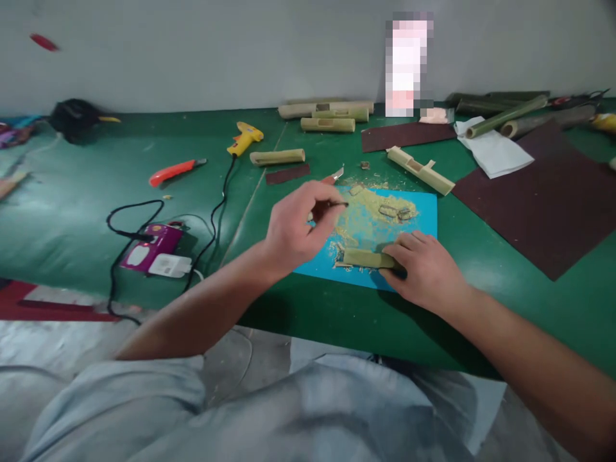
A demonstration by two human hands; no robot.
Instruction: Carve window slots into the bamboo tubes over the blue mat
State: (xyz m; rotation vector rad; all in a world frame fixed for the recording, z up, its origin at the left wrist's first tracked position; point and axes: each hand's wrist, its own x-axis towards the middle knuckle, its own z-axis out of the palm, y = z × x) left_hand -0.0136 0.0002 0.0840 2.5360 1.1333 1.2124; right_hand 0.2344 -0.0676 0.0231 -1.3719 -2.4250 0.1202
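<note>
My right hand (428, 269) is closed around the right end of a short green bamboo piece (363, 258), which lies on a blue sheet (426, 231). Above the sheet's left side, my left hand (301, 221) pinches a small, thin dark piece (344, 205); its exact kind is not clear. Pale sawdust (370, 208) covers much of the sheet, with small cut-out bamboo pieces (389, 211) lying in it. Just behind my left hand is a small knife (335, 175), its handle partly hidden.
A yellow glue gun (248, 136), orange utility knife (174, 172) and purple power strip (162, 240) with trailing black cords occupy the left. Notched bamboo tubes (332, 124) lie at the back. Toward the right are another notched bamboo (419, 171), brown sheets (548, 218) and white paper (495, 151).
</note>
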